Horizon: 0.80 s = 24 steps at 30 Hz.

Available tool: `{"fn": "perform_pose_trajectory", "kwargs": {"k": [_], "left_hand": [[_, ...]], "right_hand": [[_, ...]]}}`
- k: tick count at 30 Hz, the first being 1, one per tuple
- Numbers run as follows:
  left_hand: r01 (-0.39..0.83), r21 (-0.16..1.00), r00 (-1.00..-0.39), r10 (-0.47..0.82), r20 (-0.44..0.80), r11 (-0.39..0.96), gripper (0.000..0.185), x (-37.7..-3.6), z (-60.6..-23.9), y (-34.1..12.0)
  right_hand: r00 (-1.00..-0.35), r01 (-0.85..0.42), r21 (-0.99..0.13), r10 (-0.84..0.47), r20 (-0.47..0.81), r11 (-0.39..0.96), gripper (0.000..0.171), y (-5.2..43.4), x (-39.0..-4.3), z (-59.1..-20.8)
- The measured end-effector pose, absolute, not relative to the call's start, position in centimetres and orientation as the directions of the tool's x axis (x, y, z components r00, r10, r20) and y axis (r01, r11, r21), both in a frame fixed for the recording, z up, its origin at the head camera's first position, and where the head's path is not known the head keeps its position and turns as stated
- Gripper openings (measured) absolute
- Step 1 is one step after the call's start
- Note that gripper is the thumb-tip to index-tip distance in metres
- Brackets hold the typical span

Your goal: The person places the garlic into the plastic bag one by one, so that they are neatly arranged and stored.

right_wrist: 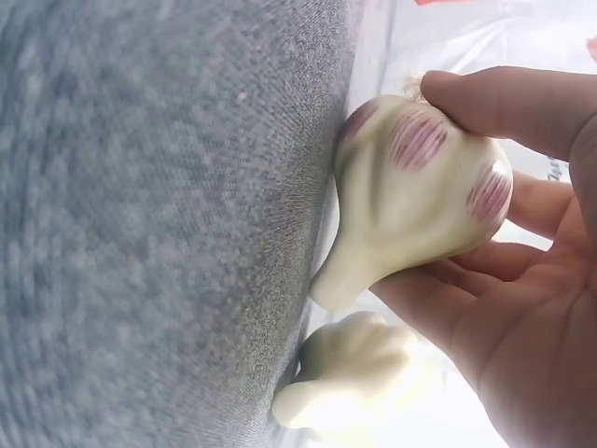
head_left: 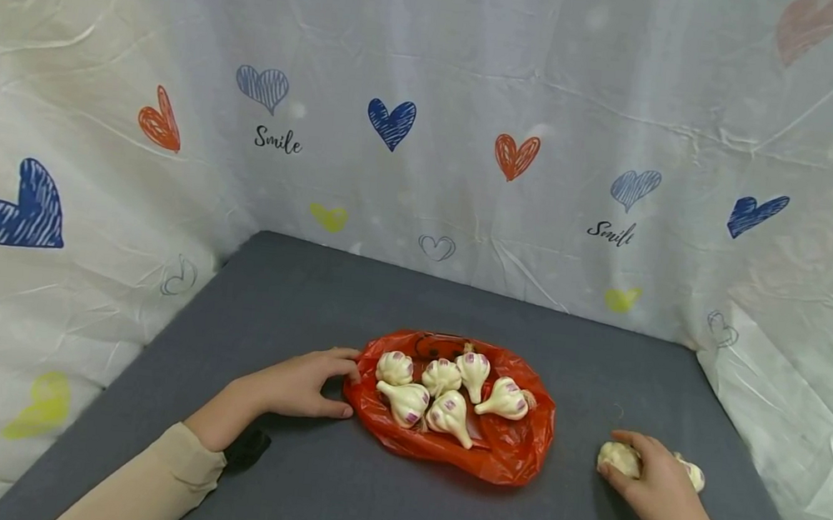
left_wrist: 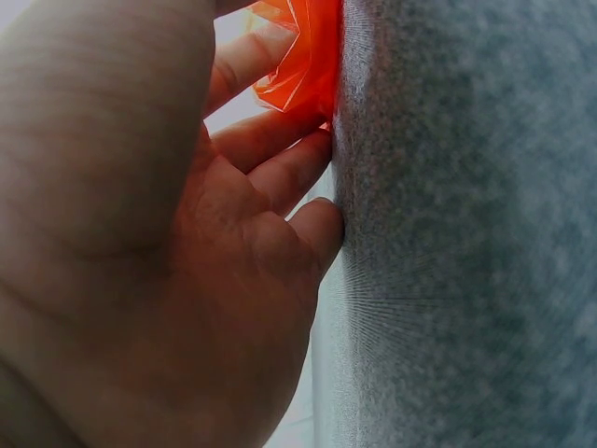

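Observation:
My right hand (head_left: 654, 484) grips a white garlic bulb (right_wrist: 420, 177) with purple streaks, its thumb on one side and fingers on the other. The neck of that bulb is close to the grey cloth in the right wrist view. Beside it lies a second garlic bulb (right_wrist: 359, 364), partly hidden behind the hand in the head view. A red plastic bag (head_left: 518, 454) lies spread out mid-table with several garlic bulbs (head_left: 450, 414) on it. At the bag's left edge, my left hand (head_left: 302, 383) touches the plastic with loosely bent fingers, thumb apart from them.
A dark grey cloth (head_left: 294, 282) covers the table. White sheeting (head_left: 450, 62) printed with hearts hangs behind it and along both sides. Under the left wrist is a black object (head_left: 247, 450), mostly hidden by the sleeve.

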State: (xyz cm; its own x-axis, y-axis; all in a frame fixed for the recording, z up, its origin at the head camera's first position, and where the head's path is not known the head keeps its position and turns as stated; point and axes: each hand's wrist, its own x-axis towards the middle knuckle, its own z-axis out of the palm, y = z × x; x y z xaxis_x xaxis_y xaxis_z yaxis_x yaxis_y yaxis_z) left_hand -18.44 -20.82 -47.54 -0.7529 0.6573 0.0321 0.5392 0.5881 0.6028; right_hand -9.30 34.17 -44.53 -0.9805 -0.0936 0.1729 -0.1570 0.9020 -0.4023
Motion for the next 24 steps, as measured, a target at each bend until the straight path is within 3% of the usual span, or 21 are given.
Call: {"fn": "perform_pose_trajectory", "kwargs": {"k": [16,24], "left_hand": [[0.543,0.599,-0.753,0.657,0.037,0.589,0.026,-18.44,-47.52,-20.80],[0.549,0.591,-0.751,0.659,0.038,0.591,0.026,-18.44,-47.61,-20.80]], "right_hand": [[-0.990,-0.114,-0.433,-0.067,0.122,0.894,0.057,34.29,-9.53,-44.16],[-0.985,-0.133,-0.418,-0.072,0.159,0.898,0.057,34.24,-9.54,-44.17]]}}
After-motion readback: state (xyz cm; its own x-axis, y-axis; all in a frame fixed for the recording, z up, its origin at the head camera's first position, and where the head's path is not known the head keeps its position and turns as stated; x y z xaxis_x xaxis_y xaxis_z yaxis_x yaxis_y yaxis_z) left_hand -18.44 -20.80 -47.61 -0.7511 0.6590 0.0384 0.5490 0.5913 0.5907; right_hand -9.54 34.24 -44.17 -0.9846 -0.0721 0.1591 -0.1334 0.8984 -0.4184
